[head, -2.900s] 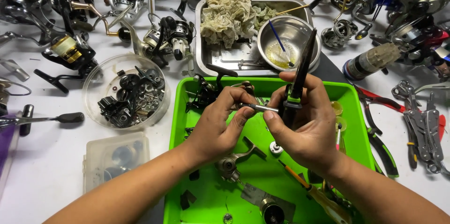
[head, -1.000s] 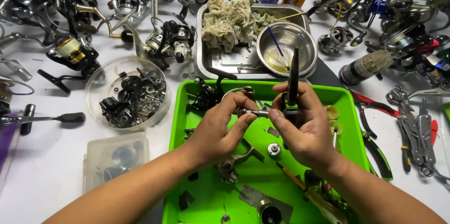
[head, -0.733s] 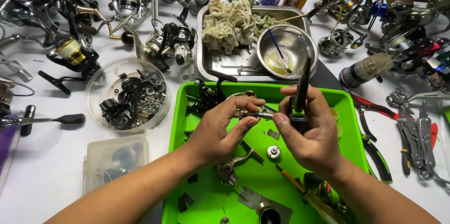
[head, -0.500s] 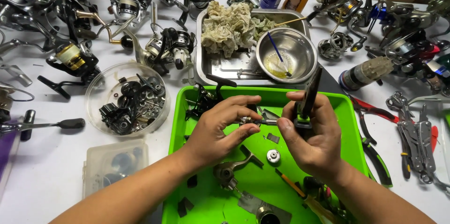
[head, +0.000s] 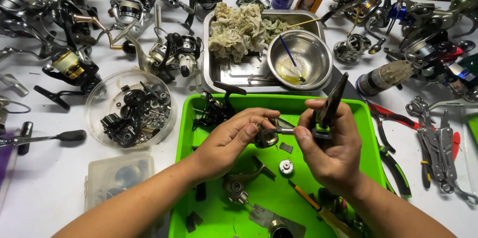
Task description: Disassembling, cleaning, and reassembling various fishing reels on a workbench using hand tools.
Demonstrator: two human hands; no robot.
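Note:
Over a bright green tray (head: 368, 133), my left hand (head: 231, 138) grips a small brass-coloured metal reel part (head: 266, 137) between thumb and fingers. My right hand (head: 331, 148) holds a dark-handled tool (head: 331, 103) upright, its thin metal shaft (head: 283, 131) reaching sideways into the part. In the tray lie a small silver round piece (head: 286, 166), a grey reel arm (head: 241, 183), a black reel body (head: 214, 111) and a wooden-handled screwdriver (head: 318, 208).
A clear bowl of small dark parts (head: 132, 113) sits left of the tray. Behind it a steel tray (head: 234, 76) holds a crumpled rag (head: 239, 28) and a steel bowl (head: 298, 58). Fishing reels (head: 69, 63) crowd the back. Pliers (head: 393, 163) and multi-tools (head: 438, 148) lie right.
Both hands have stayed together over the tray with small shifts. The tool in my right hand has tilted a little to the right and its handle now stands higher.

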